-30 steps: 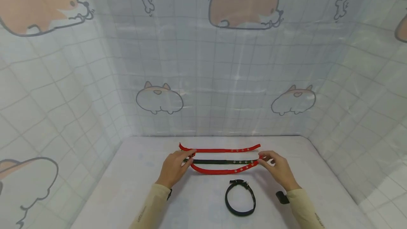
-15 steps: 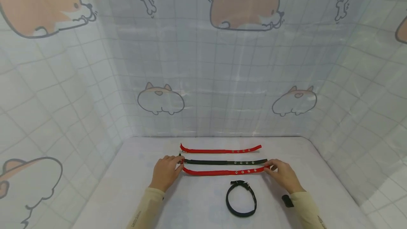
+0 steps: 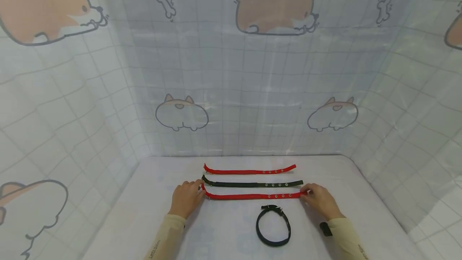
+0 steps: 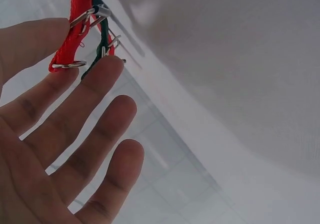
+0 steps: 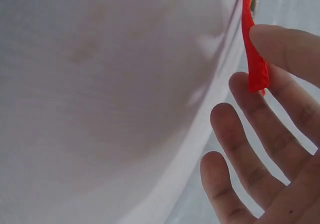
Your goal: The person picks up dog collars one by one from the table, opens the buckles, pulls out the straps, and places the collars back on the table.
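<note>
A red collar [image 3: 245, 197] with metal eyelets lies stretched out straight between my two hands. My left hand [image 3: 186, 199] pinches its buckle end between thumb and finger; in the left wrist view the buckle and a metal ring [image 4: 70, 64] show by the fingertips. My right hand [image 3: 321, 200] pinches the plain tip [image 5: 258, 73] between thumb and index finger, the other fingers spread. Just behind lies a dark green collar [image 3: 238, 185], laid out parallel. Beyond it, a second red collar [image 3: 234, 172] lies parallel too, its right end curving up.
A dark collar [image 3: 273, 245] buckled into a loop lies on the white table [image 3: 137, 228], nearer to me than the stretched ones. Sheeting with a dog pattern [image 3: 231, 71] rises behind the table and along both sides.
Both hands moved apart and toward me, drawing the near red collar straight and away from the green collar. The green collar's ends now show uncovered. The looped collar stayed put.
</note>
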`<state>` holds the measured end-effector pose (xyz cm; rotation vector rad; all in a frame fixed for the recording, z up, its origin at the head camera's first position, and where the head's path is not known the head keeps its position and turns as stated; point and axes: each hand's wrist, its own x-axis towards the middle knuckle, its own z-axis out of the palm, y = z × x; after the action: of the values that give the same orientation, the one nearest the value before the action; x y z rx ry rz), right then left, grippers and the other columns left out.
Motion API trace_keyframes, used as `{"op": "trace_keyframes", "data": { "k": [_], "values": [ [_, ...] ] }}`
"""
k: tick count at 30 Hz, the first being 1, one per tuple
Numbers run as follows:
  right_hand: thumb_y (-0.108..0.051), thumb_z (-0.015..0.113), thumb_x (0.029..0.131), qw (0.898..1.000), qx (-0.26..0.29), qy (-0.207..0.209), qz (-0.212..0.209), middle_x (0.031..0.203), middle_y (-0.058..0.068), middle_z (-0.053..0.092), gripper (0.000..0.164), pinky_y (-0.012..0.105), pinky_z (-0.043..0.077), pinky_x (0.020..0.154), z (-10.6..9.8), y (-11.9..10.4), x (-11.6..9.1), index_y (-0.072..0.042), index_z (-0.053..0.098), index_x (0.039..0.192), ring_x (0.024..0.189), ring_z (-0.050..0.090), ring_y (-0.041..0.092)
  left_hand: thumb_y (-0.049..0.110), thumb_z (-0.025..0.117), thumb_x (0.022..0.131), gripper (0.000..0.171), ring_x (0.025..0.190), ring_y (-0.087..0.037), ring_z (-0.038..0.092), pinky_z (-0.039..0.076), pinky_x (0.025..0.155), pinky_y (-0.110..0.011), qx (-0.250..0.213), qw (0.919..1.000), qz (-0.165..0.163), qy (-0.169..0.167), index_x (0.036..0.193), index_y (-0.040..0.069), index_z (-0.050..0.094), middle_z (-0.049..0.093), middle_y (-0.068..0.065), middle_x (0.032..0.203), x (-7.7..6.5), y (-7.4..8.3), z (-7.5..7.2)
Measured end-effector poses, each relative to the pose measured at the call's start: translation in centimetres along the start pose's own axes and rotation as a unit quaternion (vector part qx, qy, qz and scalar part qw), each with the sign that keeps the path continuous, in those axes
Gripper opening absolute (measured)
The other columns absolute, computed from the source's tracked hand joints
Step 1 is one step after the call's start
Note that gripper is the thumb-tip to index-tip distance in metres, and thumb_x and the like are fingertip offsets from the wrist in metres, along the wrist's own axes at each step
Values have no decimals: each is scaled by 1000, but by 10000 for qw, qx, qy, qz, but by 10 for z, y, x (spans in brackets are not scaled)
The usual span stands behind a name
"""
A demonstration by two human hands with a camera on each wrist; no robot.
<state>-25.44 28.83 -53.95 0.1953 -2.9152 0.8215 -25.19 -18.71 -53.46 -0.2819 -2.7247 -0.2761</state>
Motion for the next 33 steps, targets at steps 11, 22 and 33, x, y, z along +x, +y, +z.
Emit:
{"op": "trace_keyframes", "data": {
  "k": [11,22,33],
  "values": [
    [-13,79,87,9968,26,551,-586,109,11,71,17,55,51,87,-8,-11,-2,-10,74,103,101,65,34,27,83,83,34,72,-26,64,51,59,-39,58,9999,7,144,113,12,74,75,-7,83,1,2,1],
    [-15,80,88,9974,332,403,-502,112,8,69,25,53,49,96,0,-34,1,-9,73,111,107,63,30,29,83,84,37,74,-27,66,55,63,-40,119,9995,29,299,115,12,74,76,-8,87,1,3,-2],
    [-28,81,88,9966,281,33,-775,112,-2,70,28,49,51,95,18,-65,-7,-16,74,113,109,64,25,20,81,85,30,87,-34,68,57,69,-49,-251,9759,827,2003,112,10,74,74,-12,96,1,13,-15]
  ]
}}
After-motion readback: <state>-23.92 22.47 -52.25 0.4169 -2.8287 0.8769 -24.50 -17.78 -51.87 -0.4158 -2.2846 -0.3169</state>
